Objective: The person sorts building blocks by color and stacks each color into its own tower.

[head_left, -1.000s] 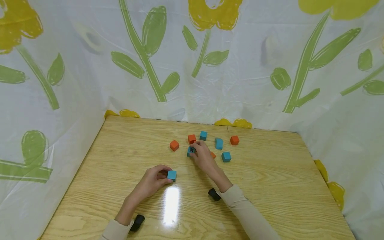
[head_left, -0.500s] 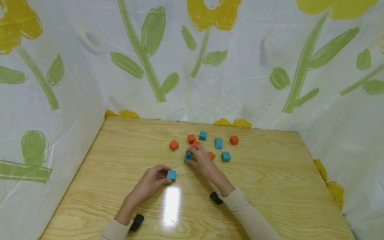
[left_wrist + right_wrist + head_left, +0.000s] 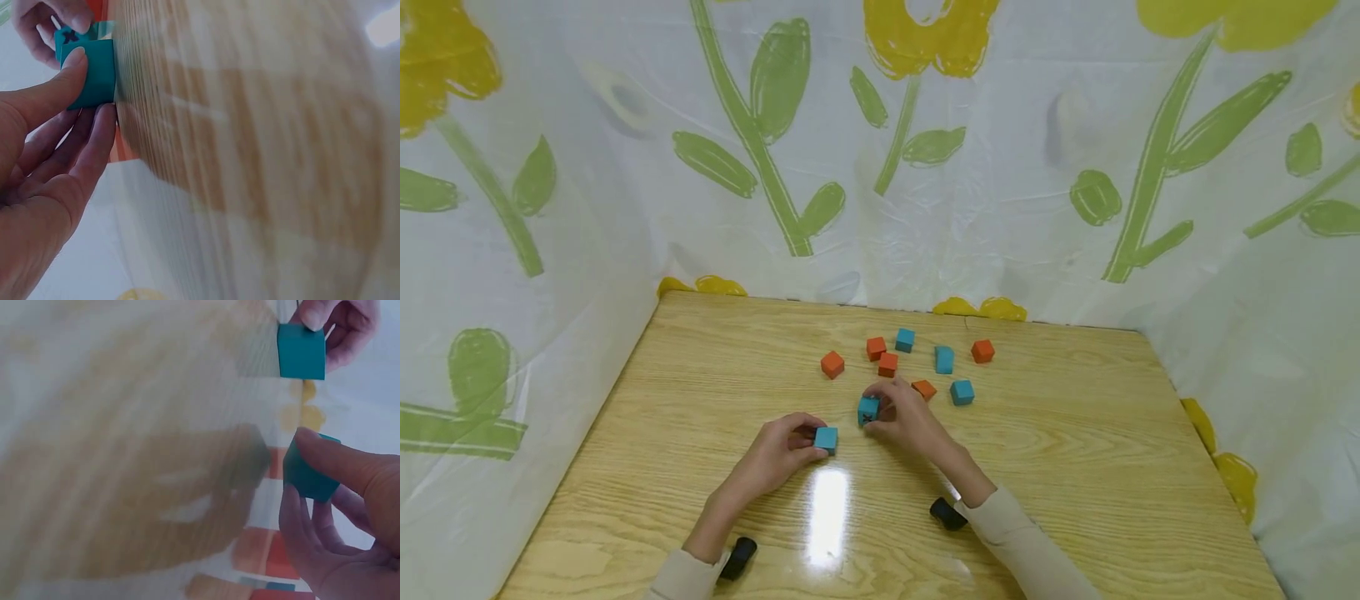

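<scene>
My left hand [image 3: 781, 454] pinches a plain blue cube [image 3: 826, 440] between thumb and fingers; in the left wrist view this cube [image 3: 94, 78] sits at the tabletop. Just beyond and to the right, my right hand [image 3: 910, 419] grips another blue cube [image 3: 868, 409] with a black X on the side facing me. A small gap separates the two cubes in the head view. From the right wrist, the right hand's cube [image 3: 309, 467] looks slightly raised above the table. The fingers hide part of each cube.
Behind the hands lie orange cubes [image 3: 887, 364], an orange block [image 3: 923, 390], blue cubes [image 3: 962, 392] and a blue block with a curved side [image 3: 944, 360]. A flower-printed white curtain [image 3: 1000, 192] borders the wooden table [image 3: 1075, 433]. Black wrist devices [image 3: 739, 558] sit under both wrists.
My right hand has drawn its blue cube nearer to me and to the left cube. The cube has turned, its X passing from the top to the near side. My left hand stays put.
</scene>
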